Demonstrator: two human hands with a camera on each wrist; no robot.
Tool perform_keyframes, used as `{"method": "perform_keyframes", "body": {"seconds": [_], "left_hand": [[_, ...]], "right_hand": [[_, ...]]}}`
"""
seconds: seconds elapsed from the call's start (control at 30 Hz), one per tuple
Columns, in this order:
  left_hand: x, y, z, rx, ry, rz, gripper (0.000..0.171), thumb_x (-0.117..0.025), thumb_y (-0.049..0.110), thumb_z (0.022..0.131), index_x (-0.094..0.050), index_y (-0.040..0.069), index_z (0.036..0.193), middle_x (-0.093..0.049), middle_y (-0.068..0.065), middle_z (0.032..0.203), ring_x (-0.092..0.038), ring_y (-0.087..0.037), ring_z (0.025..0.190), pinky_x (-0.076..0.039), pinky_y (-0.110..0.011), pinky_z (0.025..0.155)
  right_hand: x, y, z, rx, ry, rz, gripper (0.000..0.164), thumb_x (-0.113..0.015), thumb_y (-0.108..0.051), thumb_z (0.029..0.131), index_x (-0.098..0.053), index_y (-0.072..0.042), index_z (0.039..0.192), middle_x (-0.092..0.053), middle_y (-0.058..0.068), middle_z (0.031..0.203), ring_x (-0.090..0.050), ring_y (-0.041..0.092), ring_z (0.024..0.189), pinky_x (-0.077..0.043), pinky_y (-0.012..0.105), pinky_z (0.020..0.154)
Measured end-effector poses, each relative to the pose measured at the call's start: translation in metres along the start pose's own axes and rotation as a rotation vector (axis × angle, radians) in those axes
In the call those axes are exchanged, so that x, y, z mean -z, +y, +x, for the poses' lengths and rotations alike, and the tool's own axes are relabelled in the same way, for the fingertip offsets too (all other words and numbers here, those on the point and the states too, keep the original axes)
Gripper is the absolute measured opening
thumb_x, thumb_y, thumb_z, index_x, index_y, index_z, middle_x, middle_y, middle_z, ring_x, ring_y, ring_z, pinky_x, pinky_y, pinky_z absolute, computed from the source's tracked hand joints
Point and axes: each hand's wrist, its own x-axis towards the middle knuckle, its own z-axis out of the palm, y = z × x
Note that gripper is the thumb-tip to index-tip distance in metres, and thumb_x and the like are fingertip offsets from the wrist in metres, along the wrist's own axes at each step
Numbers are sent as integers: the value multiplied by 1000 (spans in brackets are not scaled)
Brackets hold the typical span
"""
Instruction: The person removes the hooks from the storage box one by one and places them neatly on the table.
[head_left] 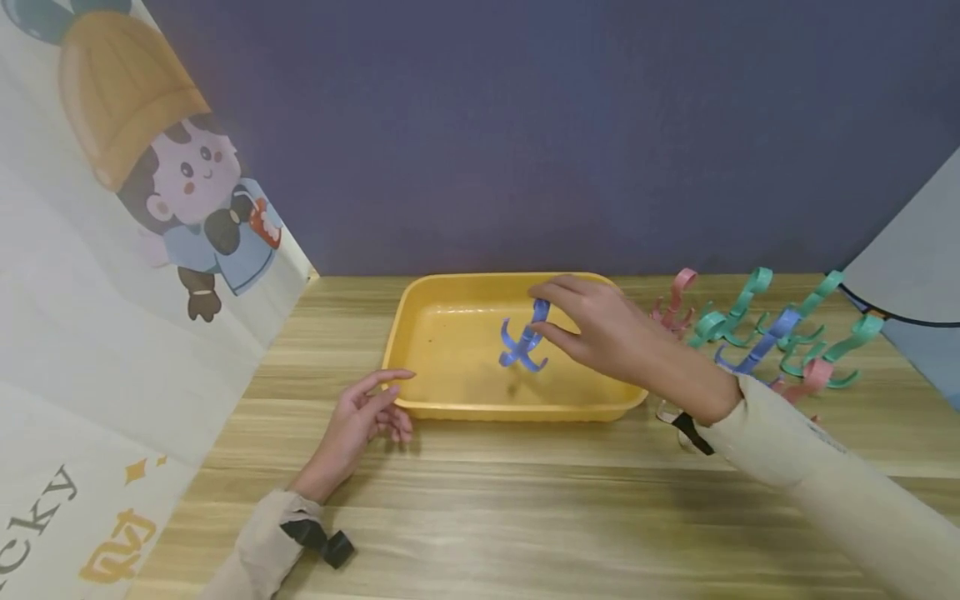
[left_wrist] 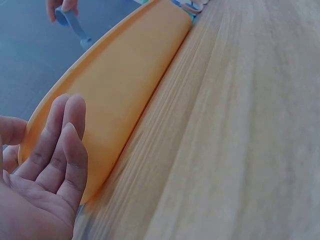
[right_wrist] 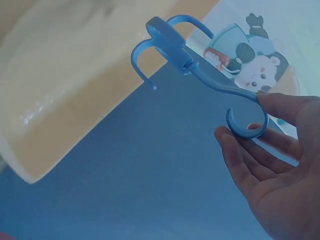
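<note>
A blue multi-prong hanging hook (head_left: pixel 522 342) is held over the yellow tray (head_left: pixel 517 412) by my right hand (head_left: pixel 600 329). In the right wrist view, thumb and fingers pinch the curved top end of the hook (right_wrist: pixel 172 45), and its prongs point away from the hand. My left hand (head_left: pixel 371 408) is at the tray's near left corner. Its thumb and a finger lie over the rim while the other fingers bend outside, against or close to the tray wall (left_wrist: pixel 120 75) in the left wrist view.
Several more hooks stand on the wooden table (head_left: pixel 480 508) right of the tray: green hooks (head_left: pixel 750 292), a blue hook (head_left: pixel 765 342) and pink hooks (head_left: pixel 681 287). A dark blue panel (head_left: pixel 525 133) rises behind, and a white printed sheet (head_left: pixel 97 333) slopes at the left.
</note>
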Motion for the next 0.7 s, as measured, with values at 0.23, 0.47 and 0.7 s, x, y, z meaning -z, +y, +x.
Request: {"method": "perform_keyframes", "body": {"seconds": [0.23,0.47,0.7], "left_hand": [[0,0,0,11,2,2,39,-52,21,105,-52,-7,134,-70,-10,70,-68,-23,58,-55,-30,53],[0,0,0,10,0,-2,40,-51,21,105,-51,-8,134,-70,-9,70,-68,-23,58,-55,-29,53],[0,0,0,11,3,-4,39,-51,21,105,-52,-6,133,-71,-9,70,-68,-23,58,-55,-29,53]], "right_hand": [[16,-3,-21,33,122,-52,40,-81,-18,85,-67,0,119,-68,15,115,-70,31,94,-56,44,81],[29,-2,-33,136,261,-62,50,-51,-42,103,-68,3,116,-70,18,110,-70,34,95,-57,49,83],[49,-6,-47,141,309,-113,50,-50,-43,104,-70,2,114,-71,15,111,-70,24,82,-56,34,62]]}}
